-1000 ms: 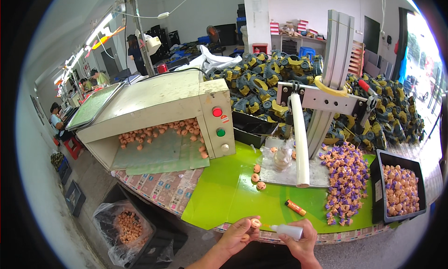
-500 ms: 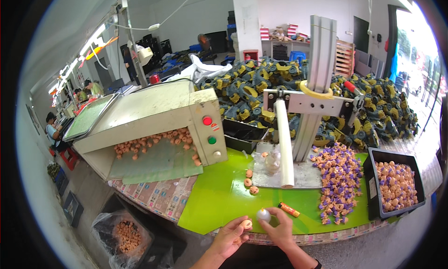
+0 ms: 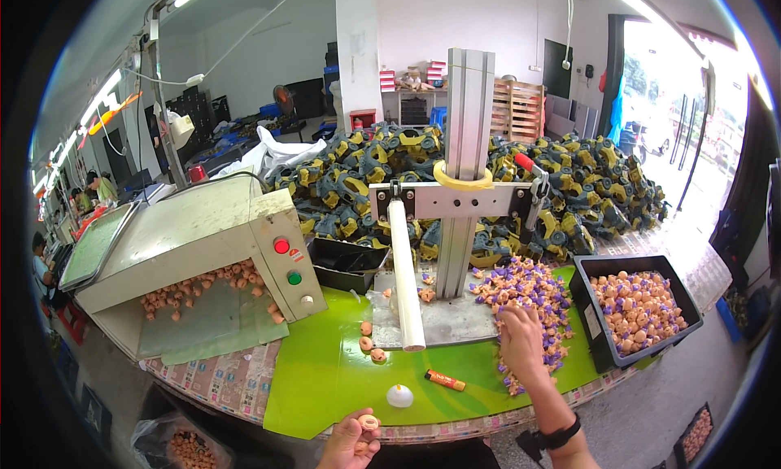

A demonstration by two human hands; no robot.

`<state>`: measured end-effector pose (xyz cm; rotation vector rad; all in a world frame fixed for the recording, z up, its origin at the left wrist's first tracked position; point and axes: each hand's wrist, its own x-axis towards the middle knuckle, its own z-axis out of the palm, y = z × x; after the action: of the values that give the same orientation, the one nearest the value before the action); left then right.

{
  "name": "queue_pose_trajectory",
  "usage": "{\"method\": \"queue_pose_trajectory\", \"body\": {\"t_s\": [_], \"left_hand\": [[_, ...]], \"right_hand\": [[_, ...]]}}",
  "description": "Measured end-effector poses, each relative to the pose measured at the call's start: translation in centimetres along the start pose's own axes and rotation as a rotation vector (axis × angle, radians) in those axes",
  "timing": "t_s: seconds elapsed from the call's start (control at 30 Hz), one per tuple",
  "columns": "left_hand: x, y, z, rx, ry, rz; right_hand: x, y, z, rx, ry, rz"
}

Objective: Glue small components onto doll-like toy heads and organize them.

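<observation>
My left hand (image 3: 348,446) is closed round a small peach-coloured hollow doll head (image 3: 368,423) at the front edge of the table. A second peach piece (image 3: 360,448) shows lower in the same fingers. On the right, my right hand (image 3: 521,343) reaches into a pile of small peach and purple figure parts (image 3: 533,283). Its fingers are bent together at the pile, and what they hold is hidden. A small white round squeeze bottle (image 3: 399,397) with a yellow tip stands on the green sheet (image 3: 317,388) between my hands. An orange-red tube (image 3: 445,379) lies beyond it.
A press stand with a white lever (image 3: 407,282) rises at the centre. Loose doll heads (image 3: 378,355) lie by its base. Left is a box-shaped machine (image 3: 281,225) with heads inside; right, a black bin (image 3: 606,355) of heads. Grey-yellow toy parts (image 3: 586,176) are heaped behind.
My right hand has let go of the white bottle, now on the green sheet, and moved right to the purple-peach pile. My left hand still holds the doll head. The view has swung right.
</observation>
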<state>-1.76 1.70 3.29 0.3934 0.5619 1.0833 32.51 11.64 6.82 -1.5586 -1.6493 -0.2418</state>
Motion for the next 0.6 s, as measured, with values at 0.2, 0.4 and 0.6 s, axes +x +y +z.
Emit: {"method": "queue_pose_trajectory", "body": {"t_s": [0.2, 0.4, 0.6], "left_hand": [[0.0, -0.6, 0.6, -0.048, -0.056, -0.088], [-0.5, -0.6, 1.2, -0.003, -0.016, -0.087], [-0.6, -1.4, 1.6, -0.059, -0.064, -0.056]], "right_hand": [[2.8, 3.6, 4.0, -0.389, -0.125, -0.029], [2.7, 5.3, 5.9, -0.574, -0.209, 0.005], [1.7, 1.7, 4.5, -0.243, 0.022, -0.124]]}}
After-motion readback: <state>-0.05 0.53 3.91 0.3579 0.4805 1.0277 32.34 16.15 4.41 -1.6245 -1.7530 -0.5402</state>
